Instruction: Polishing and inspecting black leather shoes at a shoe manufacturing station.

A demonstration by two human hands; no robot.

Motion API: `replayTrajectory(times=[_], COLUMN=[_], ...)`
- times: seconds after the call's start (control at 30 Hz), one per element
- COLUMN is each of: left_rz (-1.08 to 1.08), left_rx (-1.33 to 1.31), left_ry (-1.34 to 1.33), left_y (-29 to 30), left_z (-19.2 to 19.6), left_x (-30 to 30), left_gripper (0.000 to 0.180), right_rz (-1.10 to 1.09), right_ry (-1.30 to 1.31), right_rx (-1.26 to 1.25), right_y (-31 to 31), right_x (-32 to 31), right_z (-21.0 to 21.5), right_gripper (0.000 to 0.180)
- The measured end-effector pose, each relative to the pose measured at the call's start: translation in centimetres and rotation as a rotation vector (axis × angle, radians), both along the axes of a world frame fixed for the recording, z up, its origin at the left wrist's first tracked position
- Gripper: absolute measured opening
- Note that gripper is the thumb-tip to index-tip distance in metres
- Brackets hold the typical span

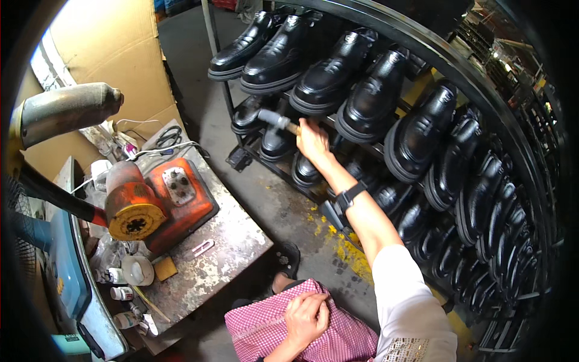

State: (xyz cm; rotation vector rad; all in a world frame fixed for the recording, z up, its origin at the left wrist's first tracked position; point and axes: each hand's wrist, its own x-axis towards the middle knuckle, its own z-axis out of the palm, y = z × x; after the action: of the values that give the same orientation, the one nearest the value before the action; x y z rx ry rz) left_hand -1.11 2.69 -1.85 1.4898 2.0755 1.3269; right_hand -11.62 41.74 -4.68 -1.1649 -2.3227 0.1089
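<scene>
My right hand (313, 142), arm stretched out ahead, grips the wood-coloured handle of a tool (274, 119) with a grey, motion-blurred head; its exact kind I cannot make out. The tool is in front of the shoe rack (229, 102), close to the black shoes on its upper and lower tiers. The nearest upper shoe (329, 75) is glossy black with a thick ridged sole. On my lap, my left hand (306, 318) lies loosely over a pink checked cloth (265, 320), its fingers bent a little and holding nothing.
A worn table (223, 259) at left bears an orange machine (181, 187), a round white container (137, 270), small bottles (122, 294) and a yellow-brown block (164, 268). A metal lamp-like cylinder (72, 111) juts in above. More black shoes (422, 127) fill the rack rightward.
</scene>
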Motion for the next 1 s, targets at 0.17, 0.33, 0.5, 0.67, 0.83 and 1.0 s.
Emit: replayTrajectory(times=[0.17,0.33,0.5,0.67,0.83,1.0], left_rz=[0.008,0.009,0.011,-0.015,-0.004,-0.027], left_rx=[-0.027,-0.033,-0.018,-0.011,-0.014,-0.015], left_ry=[-0.016,-0.007,-0.022,-0.042,-0.052,-0.072], left_y=[-0.1,0.1,0.5,0.6,0.7,0.9], left_z=[-0.4,0.1,0.1,-0.1,0.1,0.1], left_x=[-1.0,-0.6,-1.3,-0.8,-0.9,-0.8], left_gripper=[0.014,0.013,0.013,0.013,0.013,0.013], right_rz=[-0.187,-0.169,-0.015,-0.007,0.137,0.239], right_ry=[0.17,0.165,0.374,0.288,-0.191,-0.382], right_rx=[-0.394,0.059,0.203,0.401,0.099,-0.145], right_y=[3.9,7.5,6.6,8.3,5.4,4.3], right_x=[-5.4,-6.0,-6.5,-4.8,-5.0,-3.4], right_z=[-0.5,-4.4,-3.9,-3.8,-2.2,0.0], right_gripper=[0.064,0.061,0.045,0.033,0.024,0.017])
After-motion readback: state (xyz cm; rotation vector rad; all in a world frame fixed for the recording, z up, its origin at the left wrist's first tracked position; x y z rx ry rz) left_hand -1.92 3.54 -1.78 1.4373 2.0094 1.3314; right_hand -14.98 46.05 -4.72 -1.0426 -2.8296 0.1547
